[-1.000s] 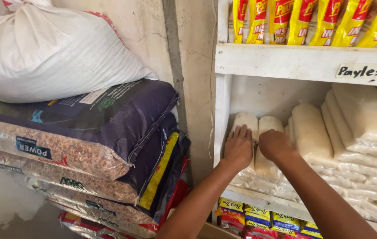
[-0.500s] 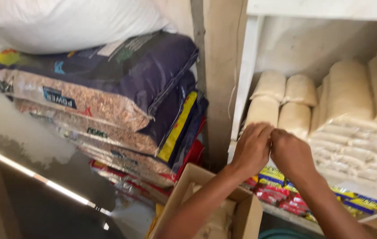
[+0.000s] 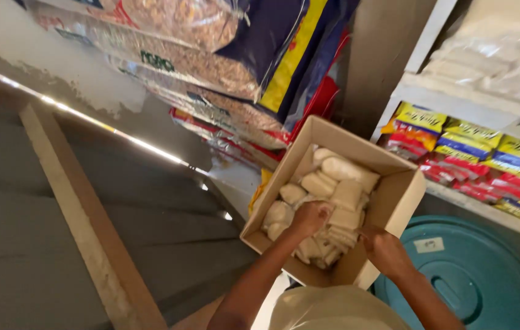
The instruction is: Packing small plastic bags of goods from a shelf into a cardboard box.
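Reaching: both hands are down in an open cardboard box [image 3: 394, 201] that sits on the floor in front of the person.
Left hand [image 3: 310, 217]: inside the box, resting on the heap of white packets [image 3: 327, 201]; its fingers [image 3: 318, 211] curl down over a packet, though whether they truly grip it cannot be told.
Right hand [image 3: 388, 250]: at the box's near right corner, fingers bent over the wall edge and touching the nearest packets; a firm hold cannot be confirmed there either.
Packets: small pale pillow-shaped bags, piled loosely and filling most of the box, some flat, some tipped on edge.
Key relation: the packets lie directly beneath and just ahead of the left fingers, toward the far end of the box. The long packet at the far end [image 3: 350, 171] lies across the box. The left hand is nearer the middle of the pile; the right hand sits at its rim.
Box axis: runs away from the person, slanting toward the upper right.
Beside the box: stacked feed sacks [image 3: 211, 61] to the left and behind, a teal lid [image 3: 473, 275] touching the box on the right.
Shelf [image 3: 455, 101]: above right, with yellow-and-red packs [image 3: 473, 153] under it and more white bags on top.
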